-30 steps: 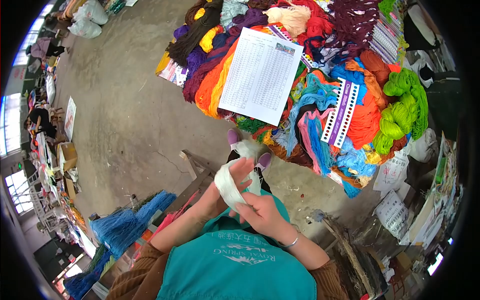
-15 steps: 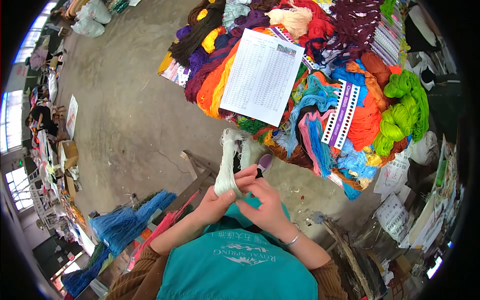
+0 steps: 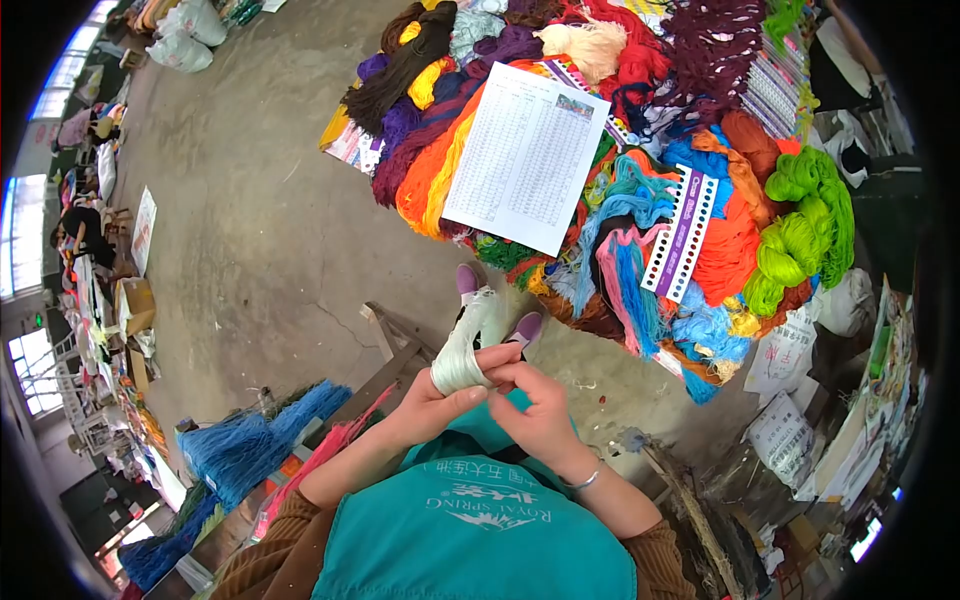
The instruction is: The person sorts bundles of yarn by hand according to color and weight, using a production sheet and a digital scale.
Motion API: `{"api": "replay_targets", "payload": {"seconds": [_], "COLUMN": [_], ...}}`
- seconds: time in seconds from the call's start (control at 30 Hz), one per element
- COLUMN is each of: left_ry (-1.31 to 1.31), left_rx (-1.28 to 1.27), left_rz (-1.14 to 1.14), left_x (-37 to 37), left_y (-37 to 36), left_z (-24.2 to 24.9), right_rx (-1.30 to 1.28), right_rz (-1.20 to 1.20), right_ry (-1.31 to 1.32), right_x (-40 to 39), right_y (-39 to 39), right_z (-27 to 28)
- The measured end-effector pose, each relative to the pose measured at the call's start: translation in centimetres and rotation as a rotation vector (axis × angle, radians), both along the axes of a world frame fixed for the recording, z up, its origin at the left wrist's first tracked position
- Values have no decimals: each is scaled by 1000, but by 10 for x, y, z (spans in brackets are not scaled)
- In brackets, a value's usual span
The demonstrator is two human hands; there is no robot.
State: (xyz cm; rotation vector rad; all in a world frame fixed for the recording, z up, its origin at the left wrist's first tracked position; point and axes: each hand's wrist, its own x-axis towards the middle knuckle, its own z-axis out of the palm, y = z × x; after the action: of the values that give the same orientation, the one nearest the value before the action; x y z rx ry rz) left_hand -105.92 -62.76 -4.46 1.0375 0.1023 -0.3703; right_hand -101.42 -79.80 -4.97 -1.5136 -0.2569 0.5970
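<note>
A skein of white thread (image 3: pixel 458 364) is looped around the fingers of my left hand (image 3: pixel 436 402), with its loose end hanging away from me toward my shoes. My right hand (image 3: pixel 534 400), with a bracelet on the wrist, is pinched at the skein's right side, close to the left fingertips. What sits between its fingertips is too small to make out. Beyond my hands a printed sheet (image 3: pixel 525 160) and a card with holes and a purple band (image 3: pixel 682 232) lie on a heap of coloured skeins (image 3: pixel 730 250).
Blue yarn (image 3: pixel 255 445) and pink yarn (image 3: pixel 325 455) lie at the lower left by a wooden frame (image 3: pixel 395 345). A rough wooden piece (image 3: pixel 690 500) stands at the lower right. People are at the far left, beside a cardboard box (image 3: pixel 137 305).
The skein's hanging part has swung right and lies lower, uncovering one shoe. My right hand has shifted slightly right, and its fingers have drawn together.
</note>
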Motion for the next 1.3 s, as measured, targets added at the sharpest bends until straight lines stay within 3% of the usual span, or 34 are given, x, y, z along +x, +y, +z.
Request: {"api": "replay_targets", "payload": {"seconds": [0.07,0.13,0.2,0.27,0.4,0.53,0.6,0.7,0.8,0.87,0.97,1.03,1.1,1.23,1.3], "left_ry": [-45,-94,-21,-36,-47,8,114,143,163,178,122,88,70,98,107], "left_rx": [70,141,8,38,196,220,97,187,226,249,251,211,148,48,4], "left_rz": [-11,-23,-42,7,41,128,198,221,199,163,115,125,164,205,190], "left_x": [3,4,3,3,2,-3,2,11,24,34,49,55,62,72,76], "left_y": [0,0,2,2,0,0,4,21,50,76,122,156,191,262,298], "left_z": [0,1,-1,-1,-1,-7,-2,-3,-1,-2,-5,-7,-7,-1,-3], "right_rx": [-61,-66,-70,21,-76,-60,-53,-69,-81,-213,-132,-46,257,484,385], "right_rz": [35,30,29,-45,9,18,5,-23,7,41,11,18,-77,-75,15], "right_ry": [-136,-119,-102,-7,-150,-48,-28,63,119,-130,-105,3,516,581,468], "right_x": [6,5,1,-1,6,11,14,22,33,39,49,57,66,92,101], "right_y": [2,-1,-1,0,6,13,22,40,63,82,122,154,189,267,301], "right_z": [10,6,0,-5,3,2,3,6,4,-3,-14,-20,-19,-7,-2]}}
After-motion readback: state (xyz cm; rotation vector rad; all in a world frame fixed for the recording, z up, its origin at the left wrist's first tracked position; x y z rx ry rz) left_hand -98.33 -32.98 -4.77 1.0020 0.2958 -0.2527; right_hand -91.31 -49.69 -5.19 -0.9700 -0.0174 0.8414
